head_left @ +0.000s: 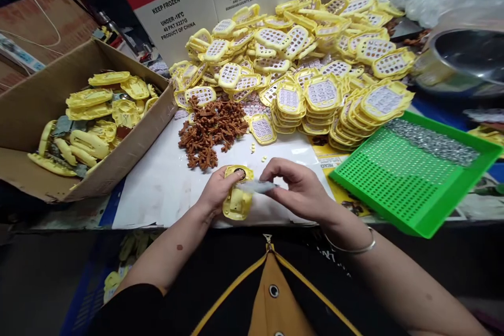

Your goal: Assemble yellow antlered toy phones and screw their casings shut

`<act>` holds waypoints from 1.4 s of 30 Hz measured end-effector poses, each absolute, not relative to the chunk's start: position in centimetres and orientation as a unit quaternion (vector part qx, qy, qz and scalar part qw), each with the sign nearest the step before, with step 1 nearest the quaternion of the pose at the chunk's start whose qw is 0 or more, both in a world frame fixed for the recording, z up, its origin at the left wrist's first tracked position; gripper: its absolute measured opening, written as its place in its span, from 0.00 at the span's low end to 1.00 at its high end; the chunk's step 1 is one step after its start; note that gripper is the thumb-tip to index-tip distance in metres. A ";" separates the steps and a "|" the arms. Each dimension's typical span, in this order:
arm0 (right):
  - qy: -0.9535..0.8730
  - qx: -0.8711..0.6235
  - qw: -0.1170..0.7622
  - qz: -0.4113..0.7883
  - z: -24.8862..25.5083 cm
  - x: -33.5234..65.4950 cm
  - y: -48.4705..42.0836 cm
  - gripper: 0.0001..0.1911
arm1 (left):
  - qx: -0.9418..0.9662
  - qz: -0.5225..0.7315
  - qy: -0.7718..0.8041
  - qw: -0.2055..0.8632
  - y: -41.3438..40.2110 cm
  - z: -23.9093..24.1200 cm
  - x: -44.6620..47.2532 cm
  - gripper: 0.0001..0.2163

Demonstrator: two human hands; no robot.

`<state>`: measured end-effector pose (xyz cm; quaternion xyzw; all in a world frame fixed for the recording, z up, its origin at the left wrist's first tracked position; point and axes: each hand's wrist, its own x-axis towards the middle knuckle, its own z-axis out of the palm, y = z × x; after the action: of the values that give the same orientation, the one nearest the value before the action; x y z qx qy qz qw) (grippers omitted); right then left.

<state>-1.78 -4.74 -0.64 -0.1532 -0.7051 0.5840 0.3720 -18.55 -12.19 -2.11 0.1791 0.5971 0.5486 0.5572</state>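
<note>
My left hand is closed around a yellow plastic shell, its hollow inner side facing up. Near the shell's top, a round dark part sits under my thumb. Between the fingertips of my right hand is a flat grey piece, blurred by motion and held over the shell; it looks like a small circuit board. Just beyond my hands lie a heap of small brown moulded parts and a keypad-faced yellow shell. A few tiny pale yellow bits are scattered there.
On the left stands a cardboard box with yellow shells and grey boards inside. Piled shells and stacked keypad shells fill the back. A green perforated tray on the right holds many small metal screws. Behind it sits a tape roll.
</note>
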 end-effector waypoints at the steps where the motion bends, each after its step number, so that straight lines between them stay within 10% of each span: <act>1: -0.725 -0.181 0.397 0.533 -0.6 -2.1 -4.6 0.06 | 0.175 0.540 0.591 0.573 -12.2 -2.1 -18.5 0.15; 9: -0.552 -0.303 0.425 0.650 -2.0 -4.4 -4.0 0.14 | 0.179 0.523 0.519 0.652 -13.0 -2.4 -19.0 0.24; 23: -0.405 -0.400 0.373 0.732 -1.8 -5.5 -4.4 0.20 | 0.415 0.415 0.663 0.464 -12.3 -2.8 -18.0 0.28; 36: -0.634 -0.186 0.449 0.601 -3.7 -2.2 -4.8 0.04 | 0.352 0.429 0.652 0.516 -12.1 -3.2 -18.5 0.19; 42: -0.543 -0.332 0.469 0.612 -3.8 -2.9 -5.0 0.10 | 0.291 0.450 0.639 0.552 -12.2 -3.1 -18.2 0.19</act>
<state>-2.89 -5.01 -3.84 -0.3325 -0.5434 0.6121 0.4686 -18.22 -12.21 -3.11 0.2908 0.6386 0.4503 0.5521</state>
